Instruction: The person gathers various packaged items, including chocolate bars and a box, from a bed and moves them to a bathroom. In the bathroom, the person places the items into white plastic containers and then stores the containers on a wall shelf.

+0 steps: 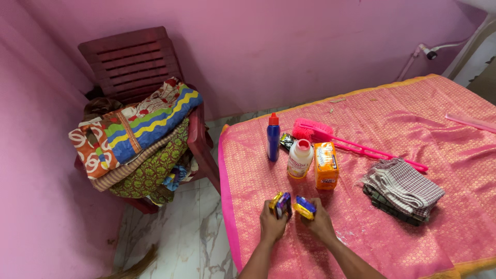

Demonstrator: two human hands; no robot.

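2 hands, 2 little packets, both sitting on the pink desk cloth

The left hand [272,225] is gripping a small purple and yellow packet [281,204] and the right hand [320,223] is gripping a blue and yellow packet [305,207], both near the front edge of the desk [454,227]. Just behind them a white bottle [299,159], an orange pack [326,165] and a blue bottle [273,137] are standing upright. Folded checked cloths [403,190] are lying to the right, with a pink brush [351,144] behind. A chair [134,57] piled with fabric is sitting off to the left.
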